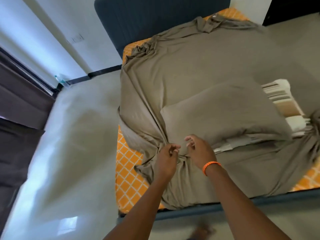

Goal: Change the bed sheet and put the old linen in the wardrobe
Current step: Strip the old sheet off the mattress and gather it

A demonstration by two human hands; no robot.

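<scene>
A taupe bed sheet [199, 70] lies loose and wrinkled over the bed, bunched toward the near left. Under it shows the orange mattress with a white lattice print [128, 172]. A pillow in a matching taupe case [225, 111] rests on the sheet near the middle. My left hand [166, 158] pinches a gathered fold of the sheet. My right hand [199, 149], with an orange bracelet on the wrist, hovers just beside it over the sheet, fingers curled apart and holding nothing.
A dark blue headboard [155, 18] stands at the far end, and the blue bed frame [225, 207] runs along the near edge. Folded light linen [280, 99] lies on the bed's right side. Pale floor [72, 135] stretches left toward dark curtains [19, 94].
</scene>
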